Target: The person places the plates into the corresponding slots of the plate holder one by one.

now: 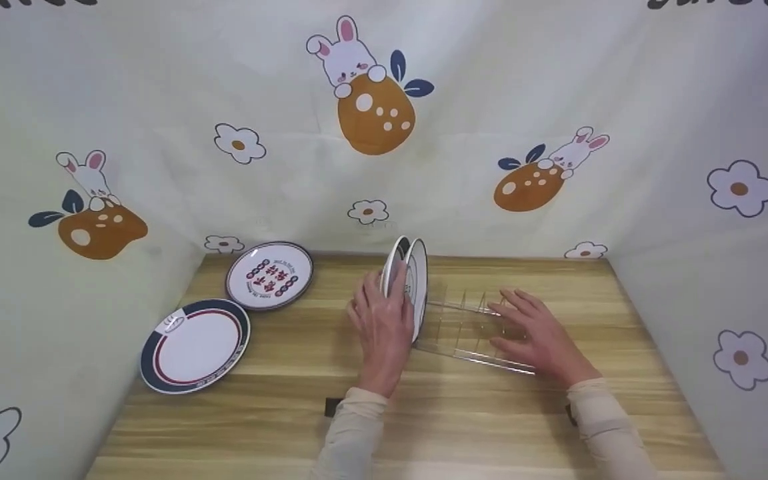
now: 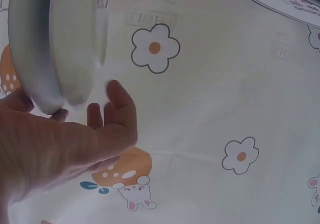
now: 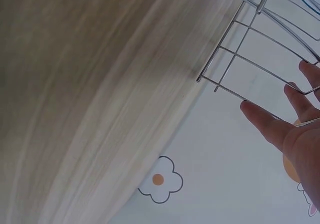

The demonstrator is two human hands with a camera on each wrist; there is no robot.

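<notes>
Two plates stand upright side by side at the left end of a wire dish rack [image 1: 491, 363]: a left plate [image 1: 389, 257] and a right plate [image 1: 419, 267]. My left hand [image 1: 384, 320] holds the right plate by its near rim, one finger between the two plates and the thumb on the far side. In the left wrist view, pale plate edges [image 2: 75, 48] rise beside the left hand [image 2: 75, 139], its other fingers loose and apart from them. My right hand [image 1: 544, 337] rests straight, spread fingers [image 3: 265, 121] against the wires at the rack's right end.
On the table [image 1: 257, 427] at the left lie a plate with a dark blue and red rim [image 1: 197, 347] and, behind it, a plate with red lettering [image 1: 271, 277]. A printed cloth [image 1: 464, 87] walls in the back and both sides.
</notes>
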